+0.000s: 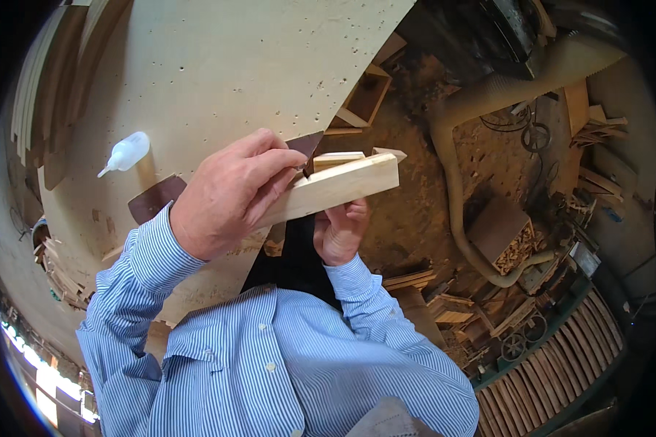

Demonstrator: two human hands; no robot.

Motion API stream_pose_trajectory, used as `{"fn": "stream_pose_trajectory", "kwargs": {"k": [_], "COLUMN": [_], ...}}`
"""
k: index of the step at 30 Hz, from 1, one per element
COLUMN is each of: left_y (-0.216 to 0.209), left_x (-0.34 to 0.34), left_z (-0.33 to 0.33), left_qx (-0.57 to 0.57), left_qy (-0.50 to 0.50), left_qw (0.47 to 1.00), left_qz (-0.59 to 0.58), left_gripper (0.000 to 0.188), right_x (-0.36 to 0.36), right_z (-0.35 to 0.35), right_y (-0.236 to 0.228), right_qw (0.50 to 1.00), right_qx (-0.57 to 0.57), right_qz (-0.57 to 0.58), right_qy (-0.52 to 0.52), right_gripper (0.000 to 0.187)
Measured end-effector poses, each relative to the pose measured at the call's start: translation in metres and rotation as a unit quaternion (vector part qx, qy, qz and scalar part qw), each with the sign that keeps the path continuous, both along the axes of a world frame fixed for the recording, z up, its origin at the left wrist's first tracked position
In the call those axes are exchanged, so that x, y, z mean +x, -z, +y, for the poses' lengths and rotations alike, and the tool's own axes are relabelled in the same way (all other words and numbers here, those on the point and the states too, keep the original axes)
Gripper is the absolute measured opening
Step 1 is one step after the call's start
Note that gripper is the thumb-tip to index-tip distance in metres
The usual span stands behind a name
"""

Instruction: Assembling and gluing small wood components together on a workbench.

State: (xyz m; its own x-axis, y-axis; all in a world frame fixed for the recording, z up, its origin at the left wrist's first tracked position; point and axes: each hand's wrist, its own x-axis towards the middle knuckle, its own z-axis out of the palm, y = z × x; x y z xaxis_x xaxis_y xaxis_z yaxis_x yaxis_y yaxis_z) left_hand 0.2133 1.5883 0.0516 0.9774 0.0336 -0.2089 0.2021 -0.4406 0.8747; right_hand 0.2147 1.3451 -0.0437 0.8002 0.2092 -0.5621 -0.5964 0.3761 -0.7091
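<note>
Holds a wood piece (342,187) in the air before the chest, slanting up to the right across the edge of the bench (219,80). Reaches over its left end with the left hand (229,186), pinching there with bent fingers pressed together above and thumb against the near side. Cannot tell whether also pinching the brown sheet (307,142) at the fingertips. Supports the wood from below with the right hand (340,231), fingers curled at the underside; cannot tell how fully closed, being partly hidden. Has more brown sheet on the bench beside the left wrist; cannot tell if one or two. Has a bottle (129,151) farther left, and boards (69,87) past it. Wears a striped shirt (226,342). Overlooks, to the right, a littered floor (408,211), a bending hose (450,175) and, at lower right, a row of slats (554,364).
</note>
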Motion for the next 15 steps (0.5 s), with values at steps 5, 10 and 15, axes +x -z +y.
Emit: {"fn": "stream_pose_trajectory", "kwargs": {"k": [5, 10, 15], "left_y": [0.013, 0.004, 0.007], "left_x": [0.023, 0.048, 0.056], "left_z": [0.002, 0.005, 0.001], "left_qx": [0.038, 0.046, 0.024], "left_qy": [0.023, 0.104, 0.137], "left_qw": [0.998, 0.994, 0.99], "left_qz": [-0.05, 0.005, 0.022], "left_gripper": [0.024, 0.028, 0.029], "right_x": [0.003, 0.008, 0.011], "right_z": [-0.009, -0.02, -0.03], "right_y": [0.003, 0.001, -0.004], "right_qw": [1.0, 0.999, 0.999], "right_qx": [0.018, 0.013, 0.031], "right_qz": [-0.019, -0.013, -0.016], "right_qy": [-0.017, -0.029, -0.034], "right_gripper": [0.037, 0.041, 0.046]}}
